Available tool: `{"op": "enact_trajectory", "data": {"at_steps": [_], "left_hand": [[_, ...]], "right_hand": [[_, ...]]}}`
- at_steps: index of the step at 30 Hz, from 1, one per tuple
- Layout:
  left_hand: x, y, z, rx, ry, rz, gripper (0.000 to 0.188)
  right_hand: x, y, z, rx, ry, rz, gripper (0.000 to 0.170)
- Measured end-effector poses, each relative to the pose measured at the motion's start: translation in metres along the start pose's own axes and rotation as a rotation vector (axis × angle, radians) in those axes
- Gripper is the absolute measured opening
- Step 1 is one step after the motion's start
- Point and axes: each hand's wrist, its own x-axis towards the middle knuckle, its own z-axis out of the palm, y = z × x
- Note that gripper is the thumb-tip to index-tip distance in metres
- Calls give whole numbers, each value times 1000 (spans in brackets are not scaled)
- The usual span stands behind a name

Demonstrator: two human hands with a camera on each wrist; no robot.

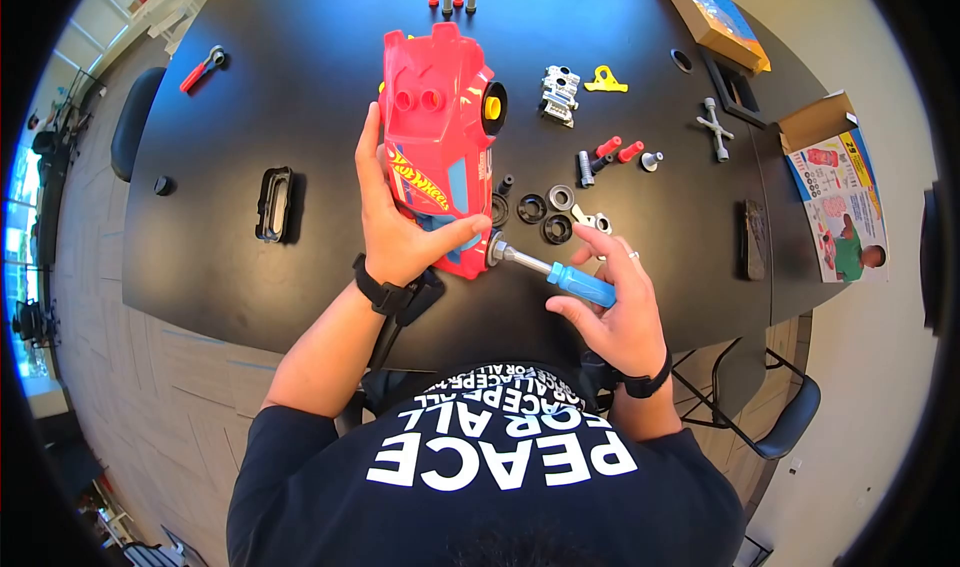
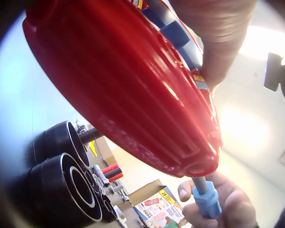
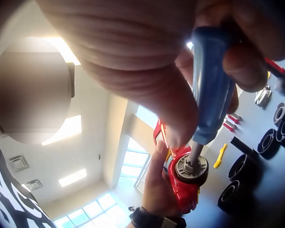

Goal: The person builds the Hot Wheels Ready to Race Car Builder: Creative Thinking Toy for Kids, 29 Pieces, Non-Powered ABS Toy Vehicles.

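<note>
Left hand (image 1: 393,232) grips red toy car (image 1: 440,137) above black table (image 1: 330,117); right hand (image 1: 628,312) holds blue screwdriver (image 1: 580,284) — tip in the car's wheel hub (image 3: 184,167). Loose wheels (image 1: 544,229) lie near, printed box (image 1: 838,202) at table's right side — patterned carpet (image 1: 190,367), black chair (image 1: 795,419), bright windows (image 3: 87,213) further out.

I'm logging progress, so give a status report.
Left hand grips red plastic toy car. Right hand holds blue-handled metal screwdriver at car's grey-hubbed black wheel. Nothing visibly in the way.
</note>
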Motion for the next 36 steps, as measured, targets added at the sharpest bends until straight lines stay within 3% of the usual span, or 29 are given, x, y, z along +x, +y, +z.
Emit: {"op": "enact_trajectory", "data": {"at_steps": [1, 3, 7, 9, 10, 12, 13, 15, 19, 21, 22, 24, 28, 31, 33, 34, 36], "left_hand": [[0, 0, 0, 0, 0, -1, 149], [0, -2, -1, 4, -2, -6, 149], [0, 0, -1, 10, 0, -9, 149], [0, 0, 0, -3, -1, -16, 149], [0, 0, 0, -4, -3, -17, 149], [0, -1, -1, 11, -7, -4, 149], [0, -1, -1, 12, -7, -3, 149], [0, 0, 0, 11, -8, 18, 149], [-1, -2, -1, -4, -10, -12, 149], [-1, -1, -1, -6, -12, -23, 150], [0, -1, -1, -5, -12, -23, 150], [0, 1, 0, -9, -9, -14, 150], [0, -1, 0, -14, -18, -5, 150], [1, 0, -1, 4, -20, 4, 149], [1, 2, 0, -26, -25, -13, 147], [1, 1, 0, -28, -26, -14, 147], [2, -1, -1, -119, -11, -38, 143]], "right_hand": [[-2, 4, -1, 0, 0, 1, 52], [-8, 14, -3, 218, -183, 287, 50], [-2, 2, -2, 172, -106, 174, 49], [0, 1, -2, -5, -94, 45, 51], [-2, 5, -2, -6, -93, 47, 51], [-7, 16, -1, 232, -241, 277, 54], [-5, 12, 0, 232, -242, 276, 54], [0, 1, 0, 62, -137, 87, 56], [-5, 8, 2, 68, -152, 154, 56], [-7, 13, 2, 272, -242, 293, 55], [-5, 8, 2, 272, -243, 292, 55], [2, -6, 0, 103, -134, 99, 49], [-2, 8, 0, 103, -209, 85, 42], [-5, 16, 4, 169, -240, 80, 35], [-7, 25, 8, 298, -126, 131, 18], [-7, 25, 7, 296, -125, 132, 18], [-4, 26, 4, 664, -5, 415, 17]]}}
